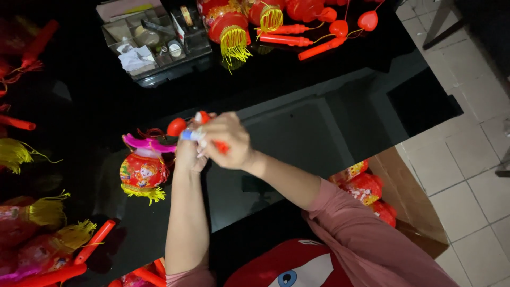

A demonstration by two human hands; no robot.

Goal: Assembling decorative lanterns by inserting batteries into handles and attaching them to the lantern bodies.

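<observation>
Red plastic handle stick, held above a glossy black table, sits between 2 bare hands near the middle of the view. The right hand is clenched around the stick, its forearm coming in from the lower right in a dusty pink sleeve. The left hand rises from below and closes against the stick's upper end, where a small blue and white piece shows between the fingers (what exactly it is cannot be told). A round red bulb sits just left of the fingers.

Just left of the hands hangs a small round red lantern with a pink top and a yellow fringe, close to the table surface.

Farther out, the table carries more red lanterns with yellow tassels along its far edge, beside loose red sticks. A clear compartment tray of small parts stands at the far left of that edge. More lanterns and tassels crowd the left side.

Below the table's right edge, a brown cardboard box holds packed red lanterns. Pale square floor tiles fill the right of the room. The lighting is dim, and the tabletop reflects faintly.
</observation>
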